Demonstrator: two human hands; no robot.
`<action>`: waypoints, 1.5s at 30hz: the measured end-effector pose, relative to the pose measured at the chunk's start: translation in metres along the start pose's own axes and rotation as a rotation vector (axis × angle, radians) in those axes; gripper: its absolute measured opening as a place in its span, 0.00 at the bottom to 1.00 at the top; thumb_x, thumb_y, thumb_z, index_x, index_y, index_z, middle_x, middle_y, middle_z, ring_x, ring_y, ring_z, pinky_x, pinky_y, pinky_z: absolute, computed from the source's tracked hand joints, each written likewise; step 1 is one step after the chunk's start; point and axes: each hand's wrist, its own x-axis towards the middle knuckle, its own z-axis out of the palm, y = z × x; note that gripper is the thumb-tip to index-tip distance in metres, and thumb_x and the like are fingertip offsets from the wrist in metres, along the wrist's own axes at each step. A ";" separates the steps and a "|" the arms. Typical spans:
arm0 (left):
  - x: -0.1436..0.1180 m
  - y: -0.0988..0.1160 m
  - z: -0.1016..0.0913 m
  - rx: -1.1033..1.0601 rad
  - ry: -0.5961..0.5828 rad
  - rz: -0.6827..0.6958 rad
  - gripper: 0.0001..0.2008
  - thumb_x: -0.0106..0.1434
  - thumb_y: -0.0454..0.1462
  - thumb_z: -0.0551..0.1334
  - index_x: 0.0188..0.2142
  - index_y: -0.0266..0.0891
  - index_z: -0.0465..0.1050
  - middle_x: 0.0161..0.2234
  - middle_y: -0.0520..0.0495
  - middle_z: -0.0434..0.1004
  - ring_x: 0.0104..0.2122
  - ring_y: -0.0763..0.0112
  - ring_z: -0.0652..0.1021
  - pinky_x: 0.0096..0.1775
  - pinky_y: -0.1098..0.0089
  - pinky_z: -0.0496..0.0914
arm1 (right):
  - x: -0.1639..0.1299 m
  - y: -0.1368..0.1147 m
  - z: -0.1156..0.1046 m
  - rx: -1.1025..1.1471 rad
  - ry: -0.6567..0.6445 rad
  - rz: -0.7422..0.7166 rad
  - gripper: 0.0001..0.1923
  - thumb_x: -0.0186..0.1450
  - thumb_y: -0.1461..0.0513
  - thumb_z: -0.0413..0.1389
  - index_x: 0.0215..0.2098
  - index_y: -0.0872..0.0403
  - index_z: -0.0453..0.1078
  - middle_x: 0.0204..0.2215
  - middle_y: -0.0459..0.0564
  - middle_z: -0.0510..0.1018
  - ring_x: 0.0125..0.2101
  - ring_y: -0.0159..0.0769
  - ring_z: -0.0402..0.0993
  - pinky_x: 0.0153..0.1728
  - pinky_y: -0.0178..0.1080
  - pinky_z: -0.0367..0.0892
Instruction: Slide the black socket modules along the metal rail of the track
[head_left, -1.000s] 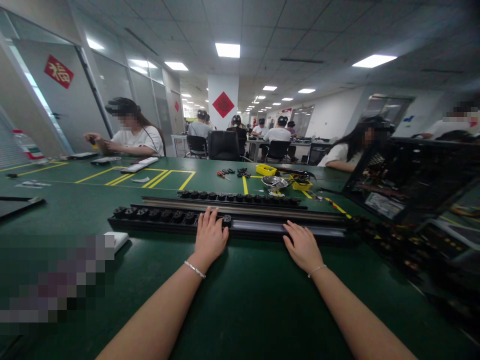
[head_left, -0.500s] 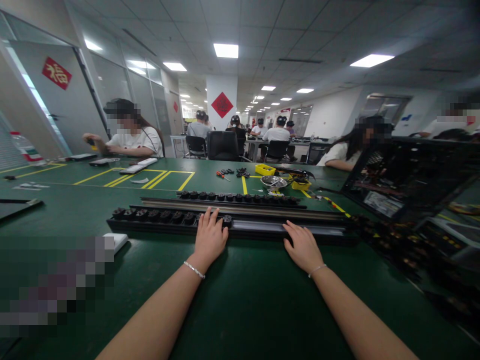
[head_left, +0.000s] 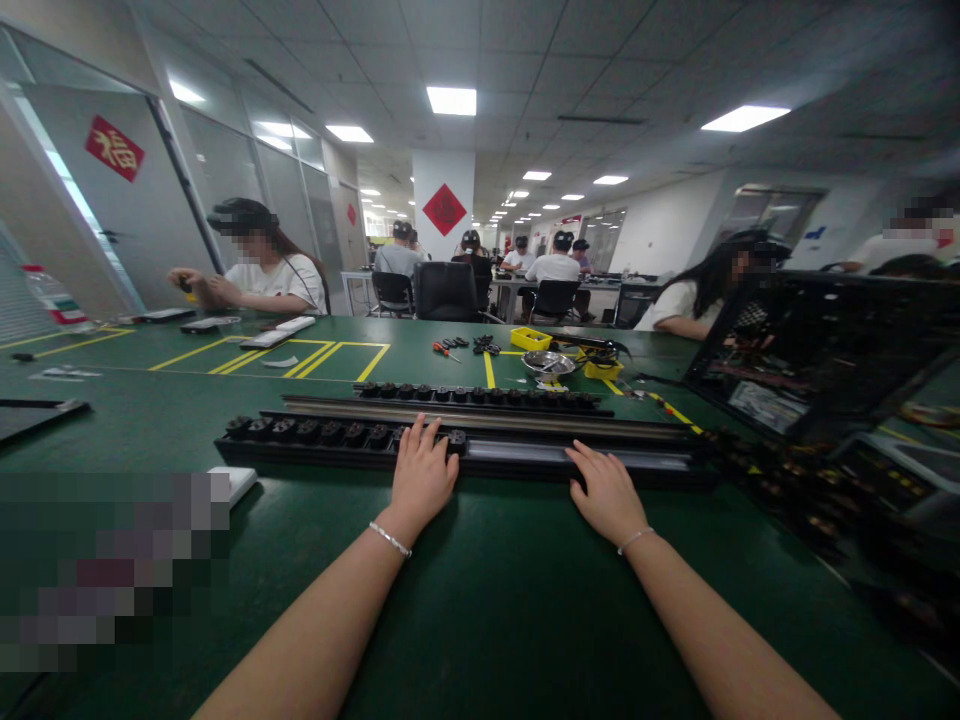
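- Power strip [head_left: 525, 455], long and black, lies flat on the green table [head_left: 480, 600] right in front of me, its long axis running left to right across my view.
- My left hand [head_left: 421, 478] rests flat on top of its socket modules [head_left: 315, 432], fingers spread, gripping nothing; I judge this steadies it.
- My right hand [head_left: 606, 492] lies open, palm down, against the bare rail's near edge, likewise holding nothing.
- Sockets fill the left half and face up; the right half is empty.
- A second rail [head_left: 480, 398] lies parallel just behind.
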 end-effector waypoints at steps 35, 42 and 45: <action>-0.004 0.013 0.000 0.088 -0.073 0.096 0.19 0.65 0.38 0.52 0.53 0.32 0.68 0.50 0.37 0.73 0.61 0.53 0.59 0.61 0.45 0.42 | 0.000 -0.002 0.000 -0.021 -0.012 0.012 0.22 0.61 0.63 0.47 0.52 0.54 0.67 0.57 0.53 0.67 0.54 0.42 0.64 0.57 0.50 0.53; -0.006 0.017 0.007 0.101 -0.044 0.124 0.20 0.65 0.35 0.50 0.53 0.28 0.68 0.47 0.35 0.75 0.55 0.55 0.68 0.61 0.48 0.46 | 0.002 -0.016 -0.007 0.035 -0.028 0.024 0.24 0.61 0.63 0.47 0.56 0.52 0.64 0.55 0.53 0.69 0.54 0.41 0.63 0.57 0.50 0.51; -0.005 0.016 0.008 0.064 -0.042 0.132 0.19 0.65 0.36 0.51 0.53 0.29 0.68 0.45 0.36 0.76 0.52 0.56 0.70 0.61 0.50 0.48 | 0.005 -0.029 -0.011 0.106 -0.064 -0.014 0.23 0.61 0.63 0.46 0.55 0.53 0.64 0.52 0.53 0.72 0.53 0.39 0.64 0.57 0.49 0.51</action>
